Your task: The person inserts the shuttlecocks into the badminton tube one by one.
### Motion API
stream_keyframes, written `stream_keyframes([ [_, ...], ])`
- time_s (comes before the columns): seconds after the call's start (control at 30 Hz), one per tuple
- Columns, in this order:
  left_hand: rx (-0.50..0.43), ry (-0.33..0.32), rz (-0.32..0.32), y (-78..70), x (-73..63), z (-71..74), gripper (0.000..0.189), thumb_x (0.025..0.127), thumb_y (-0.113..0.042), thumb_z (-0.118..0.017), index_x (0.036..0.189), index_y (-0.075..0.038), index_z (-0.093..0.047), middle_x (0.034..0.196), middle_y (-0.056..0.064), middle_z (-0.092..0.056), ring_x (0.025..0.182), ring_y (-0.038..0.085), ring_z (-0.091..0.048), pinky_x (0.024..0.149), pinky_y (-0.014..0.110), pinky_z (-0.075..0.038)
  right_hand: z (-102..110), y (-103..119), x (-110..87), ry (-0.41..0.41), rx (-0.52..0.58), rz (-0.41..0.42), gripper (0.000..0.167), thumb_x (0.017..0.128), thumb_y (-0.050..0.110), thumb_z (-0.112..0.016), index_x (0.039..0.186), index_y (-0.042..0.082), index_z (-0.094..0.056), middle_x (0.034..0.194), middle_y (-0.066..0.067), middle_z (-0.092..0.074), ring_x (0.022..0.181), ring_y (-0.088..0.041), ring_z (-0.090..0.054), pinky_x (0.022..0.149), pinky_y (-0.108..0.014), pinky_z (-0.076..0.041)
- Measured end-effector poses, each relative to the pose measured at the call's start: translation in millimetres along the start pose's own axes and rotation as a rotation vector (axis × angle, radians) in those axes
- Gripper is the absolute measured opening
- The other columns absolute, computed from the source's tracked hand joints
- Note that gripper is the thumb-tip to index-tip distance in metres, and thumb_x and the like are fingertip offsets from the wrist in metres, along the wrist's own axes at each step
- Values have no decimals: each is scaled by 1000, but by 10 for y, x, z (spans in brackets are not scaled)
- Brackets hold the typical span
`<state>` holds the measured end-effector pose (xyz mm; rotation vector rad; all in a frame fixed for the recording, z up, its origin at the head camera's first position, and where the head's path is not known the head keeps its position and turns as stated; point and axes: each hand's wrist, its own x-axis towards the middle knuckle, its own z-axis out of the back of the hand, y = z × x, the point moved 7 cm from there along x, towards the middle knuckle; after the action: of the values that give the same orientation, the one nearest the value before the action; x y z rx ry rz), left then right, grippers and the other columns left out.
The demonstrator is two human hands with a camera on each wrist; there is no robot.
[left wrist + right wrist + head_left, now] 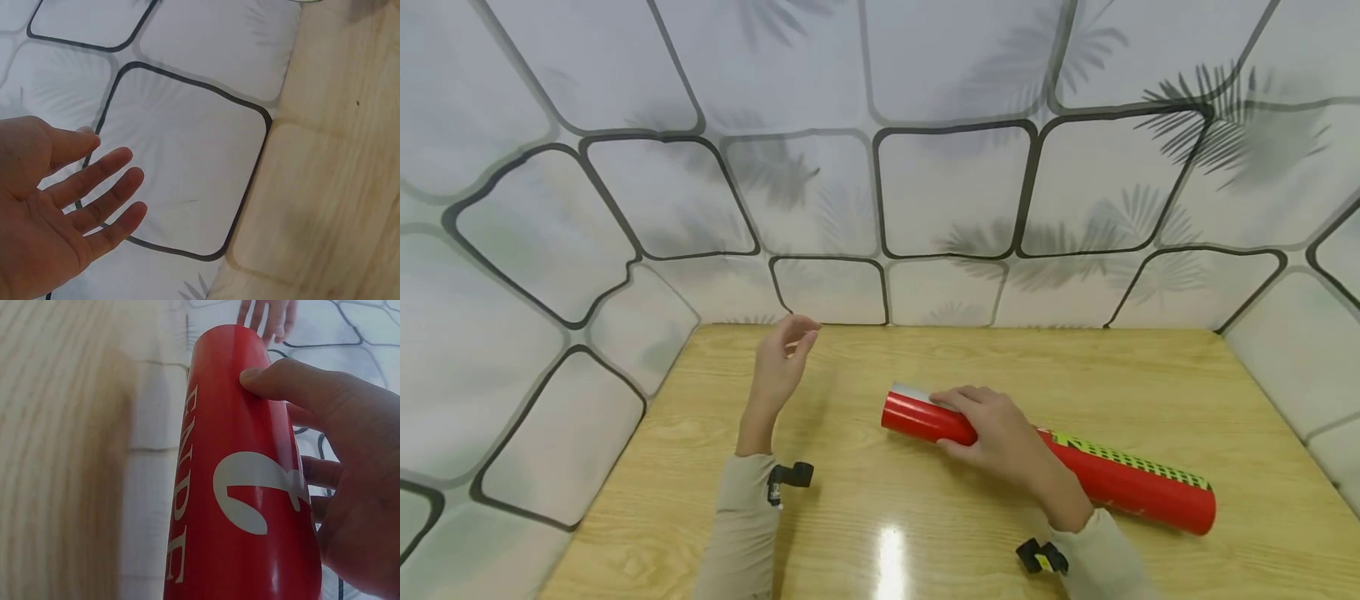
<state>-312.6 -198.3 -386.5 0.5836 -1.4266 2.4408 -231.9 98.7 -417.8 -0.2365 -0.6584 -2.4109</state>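
A long red tube (1131,482) lies slantwise on the wooden table, its left end farther away. White lettering and a curved white mark show on the glossy red tube (219,431) in the right wrist view, and a yellow-green patterned strip runs along its right part. My right hand (1000,433) grips it from above near the left end, thumb on one side and fingers curled round the other, hiding part of its middle. Raised at the left, my left hand (778,358) holds nothing; its fingers (109,200) are loosely bent, apart from the tube.
The light wooden table (662,492) meets a patterned wall covering (955,192) at its back and sides. Black camera mounts (793,475) sit on both wrists. A bright light reflection shows on the table's near middle.
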Motion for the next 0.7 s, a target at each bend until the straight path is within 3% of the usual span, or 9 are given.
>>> stream_keyframes([
  [0.2,34,4,66,207,-26,97,19,105,-9,-60,120,2,-65,122,21,-68,114,40,-65,94,56,-55,-114,71,56,25,-22,11,55,85,33,-85,135,17,-67,125,-5,-68,110,-27,-64,89,-49,-53],
  [0.47,46,-51,47,220,-45,209,18,105,-9,-60,118,1,-66,121,21,-69,112,41,-66,92,58,-55,-172,50,63,28,-24,28,55,83,30,-87,132,16,-67,124,-5,-69,108,-28,-65,88,-50,-53],
  [0.6,41,-44,50,234,-34,177,18,103,-7,-62,119,1,-66,121,22,-68,111,40,-67,93,57,-55,-177,0,50,36,-29,16,56,83,32,-87,134,17,-67,126,-5,-69,109,-28,-65,89,-50,-53],
  [0.7,50,21,62,259,-47,70,24,103,-8,-64,124,1,-64,126,23,-66,114,40,-65,96,57,-54,-172,-46,34,53,-36,-6,58,84,36,-86,136,19,-66,129,-6,-68,112,-28,-65,91,-51,-53],
])
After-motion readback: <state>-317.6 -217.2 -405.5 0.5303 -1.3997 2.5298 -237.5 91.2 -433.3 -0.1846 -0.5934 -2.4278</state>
